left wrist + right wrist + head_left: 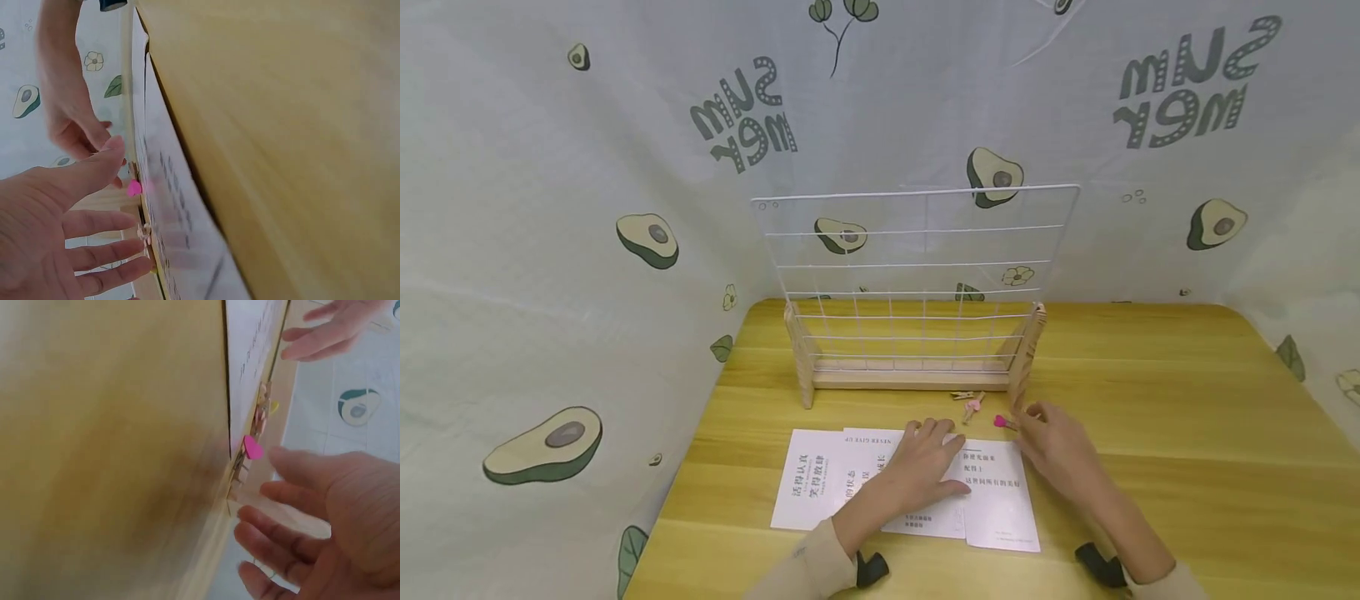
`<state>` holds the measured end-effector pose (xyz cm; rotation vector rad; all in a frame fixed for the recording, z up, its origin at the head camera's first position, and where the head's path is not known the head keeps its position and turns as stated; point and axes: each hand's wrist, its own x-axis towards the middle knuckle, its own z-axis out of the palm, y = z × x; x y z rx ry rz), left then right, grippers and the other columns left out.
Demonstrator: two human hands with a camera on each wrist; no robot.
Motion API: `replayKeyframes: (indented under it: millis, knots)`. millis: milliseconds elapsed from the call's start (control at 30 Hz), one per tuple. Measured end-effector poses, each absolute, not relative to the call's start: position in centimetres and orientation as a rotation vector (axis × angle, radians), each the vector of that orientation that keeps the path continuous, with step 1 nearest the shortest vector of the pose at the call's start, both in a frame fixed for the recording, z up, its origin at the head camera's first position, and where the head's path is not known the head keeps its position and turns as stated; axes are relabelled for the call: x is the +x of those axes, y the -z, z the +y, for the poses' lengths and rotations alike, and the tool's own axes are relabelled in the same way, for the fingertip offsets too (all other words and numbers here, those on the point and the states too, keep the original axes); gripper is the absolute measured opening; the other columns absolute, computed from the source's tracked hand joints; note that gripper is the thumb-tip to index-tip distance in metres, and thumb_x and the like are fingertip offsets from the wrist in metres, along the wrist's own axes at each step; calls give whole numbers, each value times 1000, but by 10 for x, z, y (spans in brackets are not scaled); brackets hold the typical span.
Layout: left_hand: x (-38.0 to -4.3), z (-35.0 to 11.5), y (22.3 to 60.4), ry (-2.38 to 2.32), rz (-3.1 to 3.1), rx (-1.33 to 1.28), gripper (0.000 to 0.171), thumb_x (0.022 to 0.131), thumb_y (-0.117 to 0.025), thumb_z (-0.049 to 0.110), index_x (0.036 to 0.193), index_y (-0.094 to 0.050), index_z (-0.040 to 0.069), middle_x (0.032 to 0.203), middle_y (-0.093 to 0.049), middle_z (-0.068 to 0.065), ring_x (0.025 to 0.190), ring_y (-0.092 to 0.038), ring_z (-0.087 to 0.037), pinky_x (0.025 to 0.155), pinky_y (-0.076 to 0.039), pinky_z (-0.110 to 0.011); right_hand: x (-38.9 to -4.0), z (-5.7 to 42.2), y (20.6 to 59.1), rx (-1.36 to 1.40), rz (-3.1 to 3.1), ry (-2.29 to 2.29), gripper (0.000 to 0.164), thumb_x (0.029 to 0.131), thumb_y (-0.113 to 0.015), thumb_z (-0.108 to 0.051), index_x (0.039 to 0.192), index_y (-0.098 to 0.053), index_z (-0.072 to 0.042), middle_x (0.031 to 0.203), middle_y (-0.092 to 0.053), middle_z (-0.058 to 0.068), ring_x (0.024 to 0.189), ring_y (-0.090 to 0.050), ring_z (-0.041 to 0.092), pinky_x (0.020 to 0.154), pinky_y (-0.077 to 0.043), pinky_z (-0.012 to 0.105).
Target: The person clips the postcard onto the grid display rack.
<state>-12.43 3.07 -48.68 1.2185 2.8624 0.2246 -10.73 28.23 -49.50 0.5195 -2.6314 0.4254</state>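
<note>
Over several overlapping printed white cards, my left hand is held with its fingers spread and nothing gripped. Whether its fingertips touch the paper, I cannot tell. My right hand is just right of a small clothespin with a magenta heart. In the right wrist view its fingers are loosely bent beside that magenta heart, with a gap between thumb and clip. A pink-decorated clothespin and a yellowish clothespin lie farther left, by the rack's base.
Behind the cards stands a white wire grid in a wooden base with two side posts. The wooden table extends to the right. An avocado-patterned cloth hangs behind and at the sides.
</note>
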Motion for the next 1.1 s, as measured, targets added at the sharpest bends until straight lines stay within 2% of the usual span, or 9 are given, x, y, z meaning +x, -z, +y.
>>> replayKeyframes:
  millis: [67, 133, 267, 400, 767, 1100]
  knots:
    - [-126, 36, 488, -219, 2872, 1234, 70, 87, -73, 62, 138, -64, 15, 144, -57, -4, 129, -53, -19, 106, -43, -37, -111, 282, 492, 470, -2689, -463, 34, 78, -86, -4, 110, -78, 3, 84, -64, 8, 69, -51, 16, 56, -44, 30]
    - [-127, 40, 489, -208, 2882, 1241, 72, 82, -76, 64, 134, -67, 15, 138, -59, -2, 123, -54, -17, 100, -42, -31, -115, 279, 487, 385, -2794, -510, 30, 83, -83, -7, 112, -78, 1, 77, -58, 2, 64, -43, 11, 52, -36, 24]
    - [-128, 46, 489, -181, 2899, 1219, 76, 74, -82, 67, 127, -70, 14, 133, -61, 0, 113, -52, -14, 91, -40, -26, -123, 274, 479, 270, -2958, -582, 29, 91, -77, -15, 116, -77, 0, 66, -49, -2, 58, -39, 10, 49, -29, 23]
    - [-130, 51, 490, -148, 2917, 1193, 78, 68, -85, 69, 121, -72, 13, 131, -62, 1, 106, -50, -12, 85, -37, -23, -130, 271, 480, 304, -2964, -600, 25, 92, -77, -17, 111, -78, -1, 59, -47, -5, 54, -37, 8, 49, -26, 21]
    - [-138, 63, 488, -148, 2886, 1141, 91, 56, -91, 69, 124, -68, 13, 119, -60, 2, 100, -48, -10, 81, -34, -21, -139, 264, 489, 281, -2914, -571, 7, 84, -84, -12, 86, -80, -8, 68, -68, -1, 58, -47, 9, 49, -36, 24]
    - [-151, 70, 486, -220, 2815, 1057, 90, 51, -97, 62, 120, -59, 19, 113, -58, 7, 98, -48, -8, 80, -33, -21, -143, 263, 484, 244, -2997, -626, 10, 84, -82, -11, 85, -74, -4, 74, -68, 3, 63, -55, 13, 55, -43, 29]
